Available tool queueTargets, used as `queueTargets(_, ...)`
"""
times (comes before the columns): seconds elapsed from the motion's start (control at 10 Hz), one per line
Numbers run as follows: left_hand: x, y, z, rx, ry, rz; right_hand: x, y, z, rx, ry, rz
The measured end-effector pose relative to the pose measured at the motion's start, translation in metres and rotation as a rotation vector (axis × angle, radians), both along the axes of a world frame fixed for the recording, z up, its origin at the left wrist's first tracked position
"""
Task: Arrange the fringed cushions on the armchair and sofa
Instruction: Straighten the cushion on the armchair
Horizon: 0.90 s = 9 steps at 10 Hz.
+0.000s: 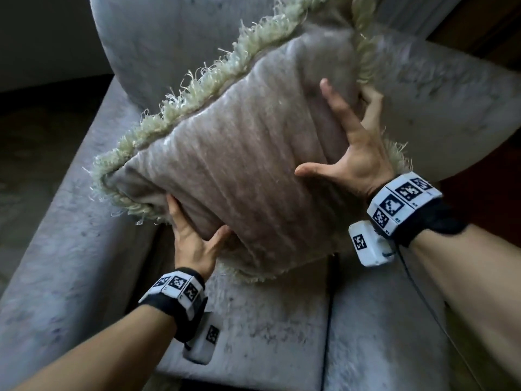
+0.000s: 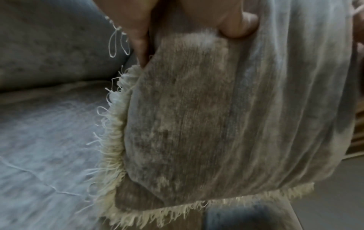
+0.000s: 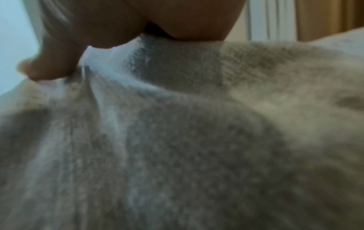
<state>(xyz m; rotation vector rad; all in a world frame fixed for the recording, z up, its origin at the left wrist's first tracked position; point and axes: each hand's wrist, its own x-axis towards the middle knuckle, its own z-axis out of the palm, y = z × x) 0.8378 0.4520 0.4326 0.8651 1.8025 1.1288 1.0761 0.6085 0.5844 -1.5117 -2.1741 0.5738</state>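
A taupe velvet cushion (image 1: 239, 170) with a cream fringe is held tilted in the air, just in front of the grey sofa's back cushions (image 1: 158, 46). My left hand (image 1: 194, 238) grips its lower left edge, thumb on the front face and fingers behind. My right hand (image 1: 349, 142) holds the right edge: thumb and forefinger spread over the face, the other fingers wrapped round behind. In the left wrist view the cushion (image 2: 197, 124) fills the frame, its fringed corner hanging above the seat. The right wrist view is blurred cushion fabric (image 3: 177, 140) dented under my thumb (image 3: 49, 68).
The sofa's seat (image 1: 267, 320) lies below the cushion, with a dark seam (image 1: 328, 306) between two seat pads. A padded armrest (image 1: 56, 249) runs along the left. A second back cushion (image 1: 451, 103) bulges at the right. Dark floor (image 1: 33, 136) lies beyond the armrest.
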Motion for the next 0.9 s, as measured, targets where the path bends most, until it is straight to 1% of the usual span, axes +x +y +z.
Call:
queueTargets(0.1, 0.010, 0.009, -0.019, -0.086, 0.012, 0.019, -0.009, 0.018, -0.009, -0.002, -0.090, 0.044)
queueTargets(0.3, 0.020, 0.024, -0.055, -0.208, 0.054, 0.032, -0.003, 0.016, -0.056, -0.028, -0.210, 0.013)
queueTargets(0.4, 0.027, 0.036, -0.062, -0.260, 0.056, 0.045, 0.000, 0.013, -0.066, 0.008, -0.243, -0.006)
queueTargets(0.5, 0.028, 0.045, -0.059, -0.379, 0.075, 0.029, 0.001, 0.009, -0.068, 0.034, -0.256, -0.026)
queueTargets(0.6, 0.017, 0.044, -0.053, -0.445, 0.136, 0.011, 0.006, -0.004, -0.071, 0.083, -0.266, -0.054)
queueTargets(0.7, 0.009, 0.042, -0.028, -0.453, 0.295, 0.003, 0.013, -0.027, -0.064, 0.079, -0.294, -0.125)
queueTargets(0.8, 0.007, 0.044, 0.009, -0.325, 0.484, 0.019, 0.020, -0.051, -0.045, -0.005, -0.344, -0.184)
queueTargets(0.9, 0.011, 0.055, 0.059, -0.197, 0.564, -0.021, 0.024, -0.071, -0.013, -0.207, -0.457, -0.250)
